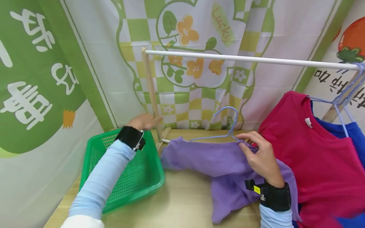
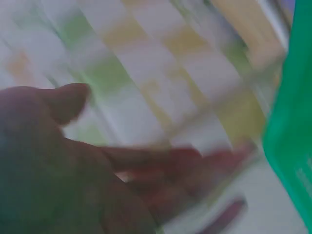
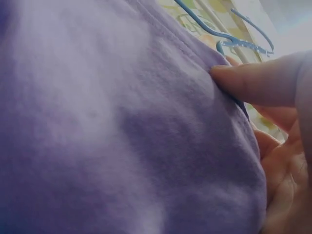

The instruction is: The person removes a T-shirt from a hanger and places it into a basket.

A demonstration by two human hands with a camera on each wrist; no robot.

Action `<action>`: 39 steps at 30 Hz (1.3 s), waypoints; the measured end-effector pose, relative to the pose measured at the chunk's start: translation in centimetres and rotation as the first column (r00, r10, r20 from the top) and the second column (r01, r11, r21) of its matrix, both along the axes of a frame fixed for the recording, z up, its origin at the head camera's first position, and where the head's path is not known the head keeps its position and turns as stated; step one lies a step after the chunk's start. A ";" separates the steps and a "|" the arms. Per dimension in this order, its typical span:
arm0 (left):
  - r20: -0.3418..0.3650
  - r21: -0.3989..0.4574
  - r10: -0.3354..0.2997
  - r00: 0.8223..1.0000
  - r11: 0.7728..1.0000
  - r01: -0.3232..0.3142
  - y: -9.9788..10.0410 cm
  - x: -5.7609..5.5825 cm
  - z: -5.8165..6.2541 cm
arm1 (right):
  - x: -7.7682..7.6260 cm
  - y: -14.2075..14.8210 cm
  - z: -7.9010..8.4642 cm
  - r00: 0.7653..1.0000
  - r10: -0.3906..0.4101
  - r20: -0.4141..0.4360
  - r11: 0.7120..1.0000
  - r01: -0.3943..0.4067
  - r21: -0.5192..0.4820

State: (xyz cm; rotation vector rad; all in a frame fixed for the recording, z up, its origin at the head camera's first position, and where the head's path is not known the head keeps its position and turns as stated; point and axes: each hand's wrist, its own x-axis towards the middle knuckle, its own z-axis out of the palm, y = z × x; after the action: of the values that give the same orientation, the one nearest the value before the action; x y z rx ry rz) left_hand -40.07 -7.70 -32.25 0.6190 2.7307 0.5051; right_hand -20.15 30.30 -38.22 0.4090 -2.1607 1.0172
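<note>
A purple garment (image 1: 196, 155) hangs partly over a blue hanger (image 1: 234, 122), whose hook points up in the head view. My right hand (image 1: 262, 158) pinches the garment's top edge beside the hanger's neck, between thumb and fingers. In the right wrist view the purple cloth (image 3: 122, 131) fills most of the picture, with the thumb pressed on its edge. My left hand (image 1: 145, 122) is by the rack's left post, over the back rim of a green basket (image 1: 159, 177). Its fingers look extended and blurred in the left wrist view, holding nothing.
A white rail (image 1: 242, 58) on a wooden post (image 1: 150, 88) spans the table (image 1: 185, 196). At the right hang a red shirt (image 1: 310, 152) and a blue garment (image 1: 333, 128) on blue hangers. A patterned curtain (image 1: 196, 104) stands behind.
</note>
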 end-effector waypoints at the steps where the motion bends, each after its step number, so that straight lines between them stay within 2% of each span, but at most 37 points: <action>1: 0.004 0.037 -0.075 0.997 0.997 0.075 0.5 1.3 -0.4 | 0.2 0.2 0.1 1.000 0.005 0.004 1.000 -0.005 -0.005; 3: -0.024 0.158 -0.212 0.977 0.964 0.213 1.6 4.0 -1.3 | 0.5 0.5 0.3 1.000 0.015 0.015 1.000 -0.015 -0.014; 4: -0.089 0.192 -0.278 0.956 0.937 0.290 2.2 5.3 -1.8 | 0.6 0.7 0.3 1.000 0.019 0.019 1.000 -0.019 -0.019; 6: -0.232 0.196 -0.314 0.921 0.912 0.360 3.4 7.7 -2.9 | 0.8 1.0 0.5 0.999 0.026 0.033 0.999 -0.025 -0.025; 8: -0.373 0.189 -0.274 0.886 0.913 0.362 4.7 9.6 -4.0 | 1.0 1.4 0.6 0.998 0.026 0.052 0.999 -0.025 -0.029; 9: -0.442 0.183 -0.240 0.864 0.919 0.349 5.4 10.2 -4.7 | 1.2 1.6 0.7 0.998 0.017 0.067 1.000 -0.015 -0.026; 10: -0.484 0.194 -0.204 0.851 0.923 0.332 6.1 10.6 -5.3 | 1.3 1.7 0.7 0.996 0.006 0.089 1.000 -0.004 -0.026; 11: -0.503 0.215 -0.169 0.847 0.925 0.312 6.7 11.0 -6.0 | 1.4 1.9 0.8 0.993 -0.010 0.115 1.000 0.012 -0.019; 13: -0.538 0.268 -0.115 0.835 0.916 0.298 7.8 11.4 -7.1 | 1.5 2.0 0.8 0.983 -0.036 0.179 0.999 0.038 -0.005; 14: -0.560 0.273 -0.097 0.823 0.916 0.293 8.3 11.5 -7.7 | 1.5 1.9 0.8 0.975 -0.052 0.215 0.999 0.053 0.000; 17: -0.597 0.286 -0.026 0.802 0.927 0.243 9.2 12.1 -8.9 | 1.0 1.7 0.4 0.962 -0.062 0.266 0.998 0.055 0.032; 19: -0.593 0.284 0.010 0.805 0.938 0.197 9.4 12.6 -9.5 | 0.6 1.5 0.1 0.961 -0.060 0.271 0.998 0.047 0.053; 21: -0.570 0.285 0.033 0.821 0.945 0.159 9.4 12.9 -9.8 | 0.3 1.7 -0.2 0.964 -0.075 0.254 0.995 0.054 0.089; 25: -0.539 0.281 0.044 0.841 0.951 0.131 9.1 12.8 -10.0 | 0.6 2.7 -0.3 0.957 -0.124 0.261 0.989 0.099 0.107; 29: -0.560 0.267 0.047 0.827 0.955 0.127 8.5 12.2 -9.9 | 1.8 3.8 0.1 0.944 -0.141 0.298 0.990 0.127 0.068; 31: -0.556 0.269 0.054 0.830 0.956 0.118 8.3 12.1 -9.8 | 2.2 4.2 0.3 0.943 -0.132 0.307 0.991 0.125 0.044; 33: -0.531 0.269 0.068 0.845 0.959 0.093 8.1 12.0 -9.8 | 2.3 4.3 0.4 0.943 -0.122 0.308 0.992 0.121 0.024; 36: -0.473 0.261 0.080 0.877 0.964 0.053 8.2 12.1 -9.9 | 1.9 3.8 0.5 0.948 -0.122 0.293 0.992 0.129 -0.006; 39: -0.430 0.242 0.051 0.901 0.968 0.061 8.8 12.1 -10.5 | 1.1 2.9 0.5 0.956 -0.144 0.256 0.986 0.160 -0.043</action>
State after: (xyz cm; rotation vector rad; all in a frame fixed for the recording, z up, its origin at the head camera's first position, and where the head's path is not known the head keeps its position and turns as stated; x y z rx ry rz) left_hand -27.93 1.10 -42.71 0.8977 3.1049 0.8071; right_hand -19.01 33.19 -37.69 0.0826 -2.3348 1.0958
